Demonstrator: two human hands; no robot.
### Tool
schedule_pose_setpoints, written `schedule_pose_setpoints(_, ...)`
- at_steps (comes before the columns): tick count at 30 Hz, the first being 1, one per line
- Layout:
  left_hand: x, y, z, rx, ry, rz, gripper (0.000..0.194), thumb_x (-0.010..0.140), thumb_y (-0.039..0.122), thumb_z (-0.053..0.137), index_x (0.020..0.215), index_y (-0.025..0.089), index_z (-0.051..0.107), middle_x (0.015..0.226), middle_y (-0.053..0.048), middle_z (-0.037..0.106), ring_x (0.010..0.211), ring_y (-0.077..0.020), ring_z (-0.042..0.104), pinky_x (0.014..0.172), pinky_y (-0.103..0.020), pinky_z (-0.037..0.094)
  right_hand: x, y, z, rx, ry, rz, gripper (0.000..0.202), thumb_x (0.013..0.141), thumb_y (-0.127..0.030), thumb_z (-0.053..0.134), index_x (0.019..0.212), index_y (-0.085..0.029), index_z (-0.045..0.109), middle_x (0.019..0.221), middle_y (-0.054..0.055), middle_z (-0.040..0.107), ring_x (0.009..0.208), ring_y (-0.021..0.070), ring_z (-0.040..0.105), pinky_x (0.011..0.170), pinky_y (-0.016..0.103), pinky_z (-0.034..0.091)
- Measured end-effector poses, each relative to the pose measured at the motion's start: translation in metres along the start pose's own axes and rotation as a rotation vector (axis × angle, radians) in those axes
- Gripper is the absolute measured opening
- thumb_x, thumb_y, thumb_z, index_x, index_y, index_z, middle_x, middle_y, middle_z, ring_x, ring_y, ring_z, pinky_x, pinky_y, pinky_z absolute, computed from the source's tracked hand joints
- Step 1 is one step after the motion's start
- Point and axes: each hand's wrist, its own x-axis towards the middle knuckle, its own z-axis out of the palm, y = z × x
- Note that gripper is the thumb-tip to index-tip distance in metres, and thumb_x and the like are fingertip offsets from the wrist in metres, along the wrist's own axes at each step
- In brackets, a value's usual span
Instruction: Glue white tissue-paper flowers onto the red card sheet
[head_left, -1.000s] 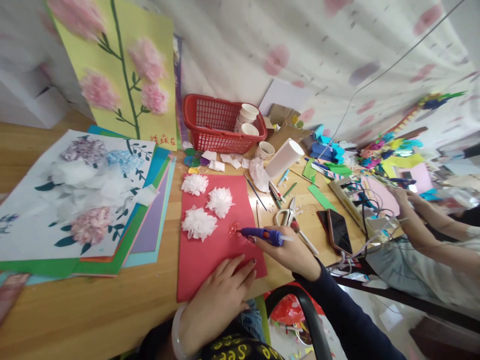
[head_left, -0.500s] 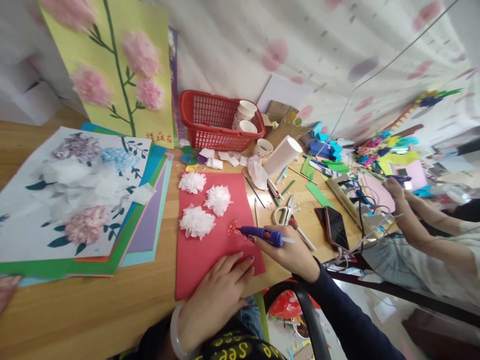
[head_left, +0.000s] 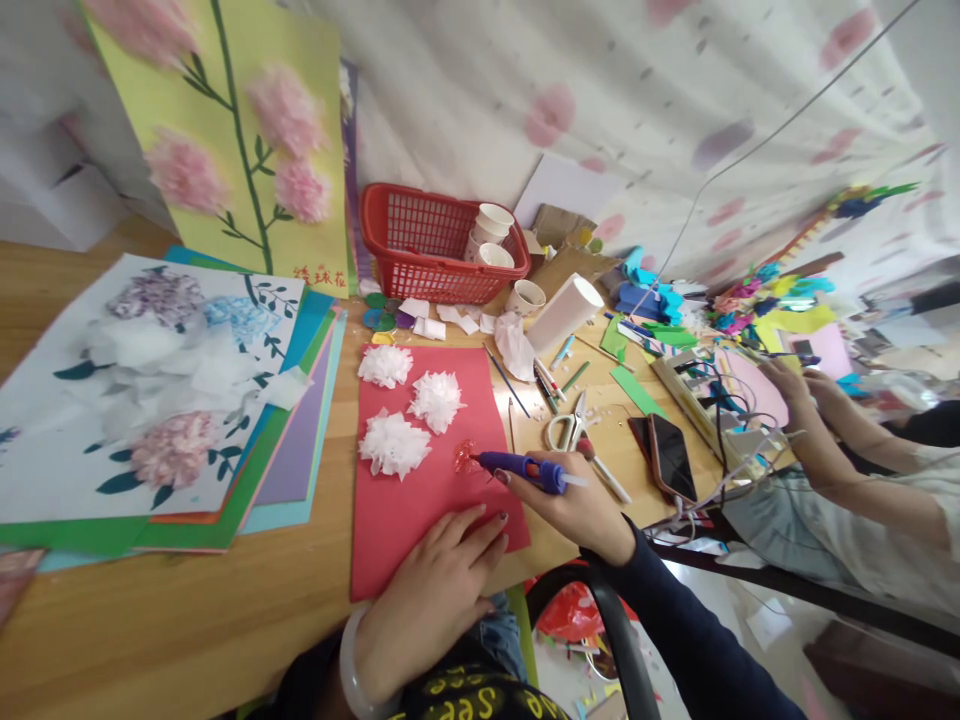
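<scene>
A blue glue gun (head_left: 525, 470) is gripped in my right hand (head_left: 585, 508), a clear stick poking out of its back end. Its tip touches or hovers just over a shiny, wet-looking glue patch (head_left: 466, 456) on the red paper (head_left: 420, 540). My left hand (head_left: 442, 575) lies flat across the sheet's lower part, fingers stretched out. Three white tissue-paper flowers (head_left: 394, 443) sit on the upper left of the sheet, apart from both hands.
Scissors (head_left: 576, 420), pencils and a phone (head_left: 673, 457) lie to the right. Behind stand a red basket (head_left: 442, 285) with paper cups and a white roll (head_left: 566, 312). Stacked coloured paper (head_left: 292, 460) is at left. Another person's hands (head_left: 787, 385) work at far right, past cables.
My hands, the glue gun and the flowers look almost unchanged. At far right, the other person's hands have shifted slightly.
</scene>
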Motion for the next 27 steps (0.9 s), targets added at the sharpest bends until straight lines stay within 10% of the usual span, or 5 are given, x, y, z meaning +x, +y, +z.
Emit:
schedule_pose_setpoints(17,-0.002,-0.002,0.004,0.000,0.055,0.021,0.056,0.095,0.039,0.062,0.146,0.022,0.046,0.152,-0.005,0.050,0.142,-0.0266,0.039,0.116,-0.045,0.037,0.017,-0.007,0.002,-0.011,-0.049,-0.063,0.033,0.089,-0.047,0.060,0.088,-0.022,0.081,0.051,-0.003,0.051,0.046,0.0102,0.039,0.044,0.025,0.030)
schedule_pose_setpoints(27,-0.002,-0.002,0.001,-0.011,0.020,0.008,0.060,0.093,0.038,0.065,0.147,0.021,0.045,0.153,-0.005,0.049,0.142,-0.0278,0.039,0.116,-0.046,0.037,0.021,-0.008,-0.002,0.029,-0.085,-0.081,0.038,0.088,-0.048,0.062,0.068,-0.019,0.075,0.047,-0.003,0.047,0.045,0.0087,0.035,0.042,0.025,0.028)
